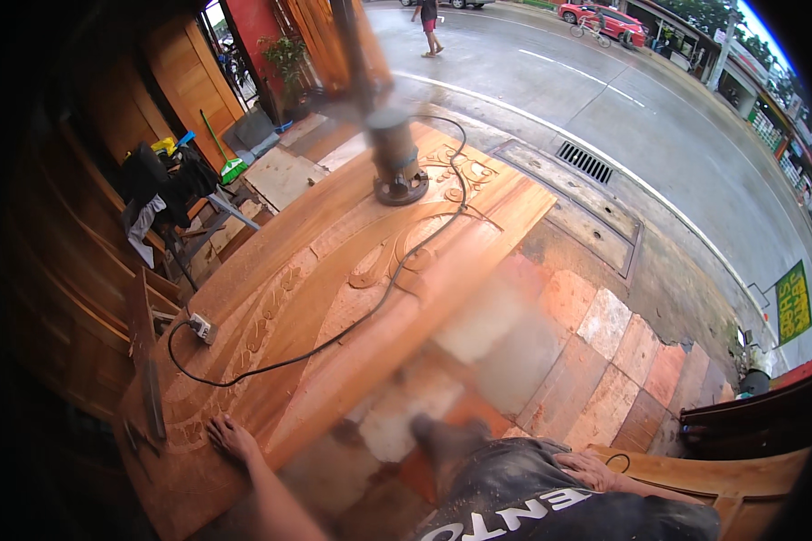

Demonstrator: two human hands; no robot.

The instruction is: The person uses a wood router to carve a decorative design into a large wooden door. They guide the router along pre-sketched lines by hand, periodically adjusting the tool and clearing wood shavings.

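Head view: shows a carved wooden panel (334, 298) slanting across the middle, bearing an upright router (397, 158). Could topple and scar the wood if snagged by the looped cord (367, 316). Shows left hand (233, 439) spread flat on the near end, right hand (586, 471) against a shirt (514, 487), grip impossible to tell. Might unplug at the socket (205, 331) if tugged.

Left hand (232, 439) palm down, fingers (217, 427) slightly apart; left forearm (278, 496) extended; right hand (586, 470) against torso (505, 478).

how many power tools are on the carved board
1: a router, standing upright toward the far end of the carved board, with its black cord looping over the wood. Something small directly behind the router could be hidden.
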